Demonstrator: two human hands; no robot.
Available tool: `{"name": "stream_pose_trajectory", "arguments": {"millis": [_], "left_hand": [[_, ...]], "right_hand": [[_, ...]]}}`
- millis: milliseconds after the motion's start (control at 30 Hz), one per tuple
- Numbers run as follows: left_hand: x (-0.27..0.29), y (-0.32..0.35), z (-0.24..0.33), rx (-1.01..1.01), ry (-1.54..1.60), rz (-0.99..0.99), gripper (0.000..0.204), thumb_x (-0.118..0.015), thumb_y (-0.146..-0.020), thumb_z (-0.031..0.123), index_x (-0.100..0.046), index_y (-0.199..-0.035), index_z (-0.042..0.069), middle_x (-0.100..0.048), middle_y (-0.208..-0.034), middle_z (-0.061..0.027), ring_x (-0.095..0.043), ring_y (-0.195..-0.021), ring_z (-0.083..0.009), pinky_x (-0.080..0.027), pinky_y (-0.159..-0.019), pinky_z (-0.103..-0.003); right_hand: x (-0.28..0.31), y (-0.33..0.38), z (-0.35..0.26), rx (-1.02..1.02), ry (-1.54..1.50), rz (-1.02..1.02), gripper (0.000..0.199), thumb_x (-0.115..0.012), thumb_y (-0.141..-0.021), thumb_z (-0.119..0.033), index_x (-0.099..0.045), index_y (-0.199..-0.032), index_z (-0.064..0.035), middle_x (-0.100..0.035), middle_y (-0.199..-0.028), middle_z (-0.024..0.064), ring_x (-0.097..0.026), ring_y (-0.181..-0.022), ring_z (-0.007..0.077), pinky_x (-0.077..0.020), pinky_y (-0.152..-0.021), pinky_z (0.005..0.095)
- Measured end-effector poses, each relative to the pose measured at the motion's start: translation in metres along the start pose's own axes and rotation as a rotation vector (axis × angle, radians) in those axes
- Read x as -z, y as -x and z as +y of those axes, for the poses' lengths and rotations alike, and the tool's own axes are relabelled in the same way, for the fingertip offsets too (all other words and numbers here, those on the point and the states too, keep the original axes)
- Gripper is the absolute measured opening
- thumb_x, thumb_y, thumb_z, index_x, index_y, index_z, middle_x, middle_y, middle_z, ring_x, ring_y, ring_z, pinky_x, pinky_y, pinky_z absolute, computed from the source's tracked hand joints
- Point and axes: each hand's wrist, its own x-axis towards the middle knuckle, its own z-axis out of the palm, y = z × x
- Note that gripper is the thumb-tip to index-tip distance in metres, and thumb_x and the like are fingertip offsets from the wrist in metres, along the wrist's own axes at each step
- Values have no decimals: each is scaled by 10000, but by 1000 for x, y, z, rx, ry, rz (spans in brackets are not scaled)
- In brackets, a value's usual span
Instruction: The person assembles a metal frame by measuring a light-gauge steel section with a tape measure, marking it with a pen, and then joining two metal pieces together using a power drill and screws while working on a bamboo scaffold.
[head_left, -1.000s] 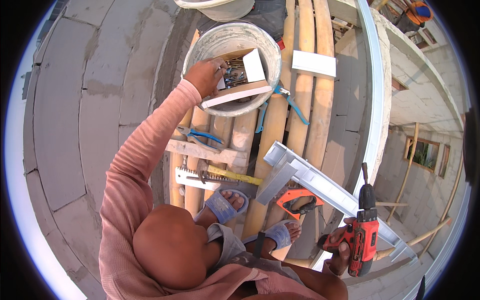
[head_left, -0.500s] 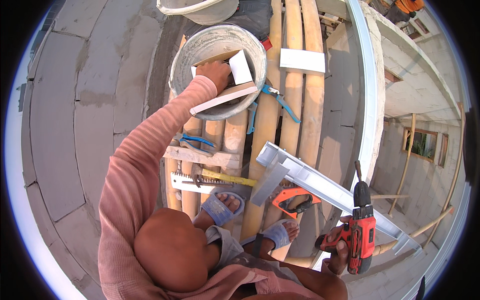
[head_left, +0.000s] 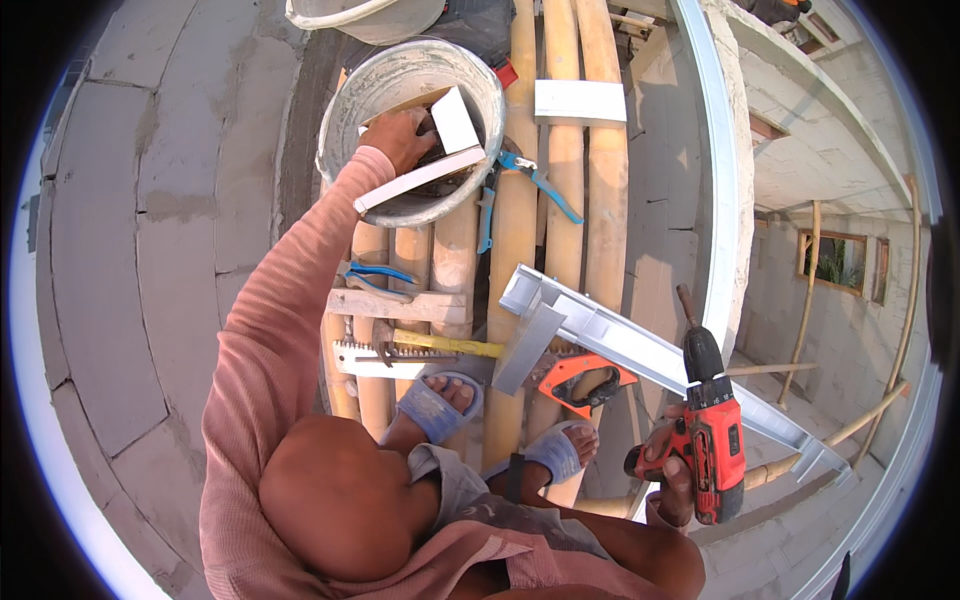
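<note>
Up on the bamboo-pole scaffold, the left hand digs, fingers curled, into a cement-crusted round bucket; the right hand grips a red-and-black cordless drill, probably heavy, rigid, best held by its handle.

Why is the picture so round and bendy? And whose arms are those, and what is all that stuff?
A camera worn on a person's head took this, looking down. Its very wide lens bends straight edges, so everything looks round.

No machine here: just a person's two bare hands. The left hand, in a pink sleeve, reaches into a grey round plastic bucket holding white flat offcuts. The right hand grips a red and black cordless drill.

The person crouches in blue sandals on thick yellow bamboo poles. Lying there are blue-handled pliers, an orange-handled hand saw, a yellow tape measure blade and a long silver metal channel.
</note>
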Motion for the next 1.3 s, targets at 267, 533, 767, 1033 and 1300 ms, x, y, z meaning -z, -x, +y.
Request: {"name": "stream_pose_trajectory", "arguments": {"millis": [267, 533, 767, 1033, 1300], "left_hand": [[103, 63, 6, -145, 688, 337, 135, -731, -959, 110, -706, -1036, 1, -739, -897, -68, -689, -826, -121, -560, -790, -274], [84, 150, 132, -242, 1277, -531, 253, -668, -1014, 127, -717, -1235, 14, -669, -1086, -62, -658, -1007, -136, -529, -914, -292], [40, 169, 154, -11, 1522, -734, 260, -660, -1015, 121, -711, -1224, -25, -688, -1076, -81, -667, -934, -151, -542, -864, -308], [44, 160, 151, -16, 1393, -814, 304, -684, -1008, 173, -708, -1232, -31, -700, -1046, -80, -661, -888, -137, -537, -801, -292], [67, 139, 137, -228, 1137, -1081, 228, -764, -934, 113, -771, -1115, -26, -706, -926, -89, -649, -824, -133, -499, -729, -275]], "right_hand": [[21, -1, 16, -40, -59, -262, 755, -841, -800, -382, -507, -1302, 72, -618, -761, 43, -592, -604, 125, -461, -554, 233], [10, -22, 17, -50, -135, -500, 684, -823, -838, -264, -500, -1319, 98, -637, -776, 75, -602, -653, 142, -467, -585, 244], [9, -14, 11, -57, 8, -495, 614, -832, -803, -264, -550, -1248, 51, -649, -818, 84, -628, -714, 196, -494, -648, 284], [8, -15, 0, 10, 314, -496, 536, -842, -762, -264, -607, -1167, -3, -664, -867, 95, -657, -783, 259, -525, -721, 330], [-11, -14, -24, -150, 917, -535, 458, -852, -722, -264, -664, -1085, -57, -678, -915, 106, -687, -853, 322, -557, -793, 375]]}}
